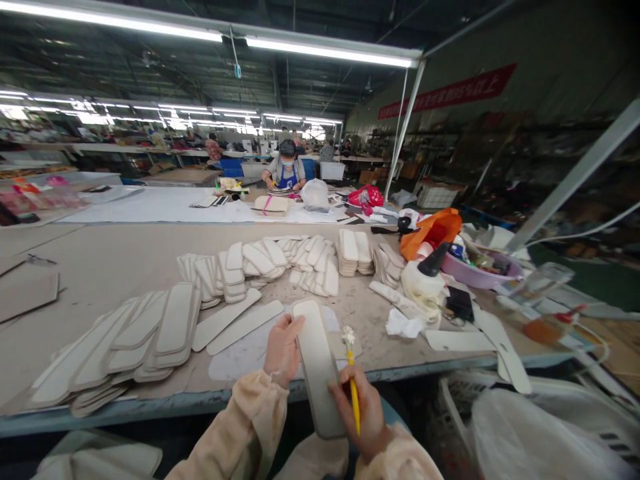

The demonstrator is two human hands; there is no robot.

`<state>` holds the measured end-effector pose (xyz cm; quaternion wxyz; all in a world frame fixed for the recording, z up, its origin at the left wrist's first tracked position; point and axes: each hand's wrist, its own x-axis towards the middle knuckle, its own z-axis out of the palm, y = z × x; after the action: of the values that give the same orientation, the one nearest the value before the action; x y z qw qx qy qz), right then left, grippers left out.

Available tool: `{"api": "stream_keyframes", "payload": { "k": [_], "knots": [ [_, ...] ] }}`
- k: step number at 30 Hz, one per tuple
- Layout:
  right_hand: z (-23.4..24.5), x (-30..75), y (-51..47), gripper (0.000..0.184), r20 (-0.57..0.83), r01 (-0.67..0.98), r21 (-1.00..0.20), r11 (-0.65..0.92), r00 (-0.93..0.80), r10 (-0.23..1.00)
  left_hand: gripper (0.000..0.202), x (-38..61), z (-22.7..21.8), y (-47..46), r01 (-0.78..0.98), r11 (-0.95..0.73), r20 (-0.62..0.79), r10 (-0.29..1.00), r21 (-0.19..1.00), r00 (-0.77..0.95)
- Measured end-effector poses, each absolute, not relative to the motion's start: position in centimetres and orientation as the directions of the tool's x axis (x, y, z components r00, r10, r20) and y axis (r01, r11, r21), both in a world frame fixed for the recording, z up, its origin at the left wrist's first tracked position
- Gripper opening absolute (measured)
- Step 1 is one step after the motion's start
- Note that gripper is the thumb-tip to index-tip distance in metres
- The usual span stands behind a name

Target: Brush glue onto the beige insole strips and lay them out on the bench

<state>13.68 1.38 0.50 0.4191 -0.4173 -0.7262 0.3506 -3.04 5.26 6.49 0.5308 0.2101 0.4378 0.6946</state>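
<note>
Gripping the upper left edge of a long, off-white panel (320,380) with rounded corners and a soft sheen, the left hand (283,348) holds it slanted at lower centre; further right, the right hand (364,408) clasps a yellow-handled brush (355,390), whitish clumped tip upward.

Hands (283,348) bare; sleeves (245,419) loose, peach-beige, wrinkled, cuffs (275,381) gathered.

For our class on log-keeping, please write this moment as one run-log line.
left hand: holds pale panel | right hand: holds yellow brush, touches pale panel | table: panel piles
</note>
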Motion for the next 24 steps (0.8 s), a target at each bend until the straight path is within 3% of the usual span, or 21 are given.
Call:
{"api": "stream_keyframes", "payload": {
  "k": [9,15,24],
  "knots": [
    [0.2,13.8,1.3,0.017,0.296,0.255,-0.895,0.366,-0.275,0.915,0.024,-3.3,6.4,5.3,-0.582,-0.056,-0.154,0.940,0.812,-0.306],
    [0.6,14.2,2.0,0.020,0.263,0.189,-0.936,0.298,-0.189,0.946,0.030,-2.0,5.9,4.2,-0.602,0.119,-0.172,0.985,0.790,-0.030],
    [-0.1,15.0,1.5,0.026,0.155,0.256,-0.930,0.264,-0.378,0.913,0.028,-3.0,4.8,5.3,-0.670,0.072,-0.287,0.934,0.739,-0.215]
  ]
}}
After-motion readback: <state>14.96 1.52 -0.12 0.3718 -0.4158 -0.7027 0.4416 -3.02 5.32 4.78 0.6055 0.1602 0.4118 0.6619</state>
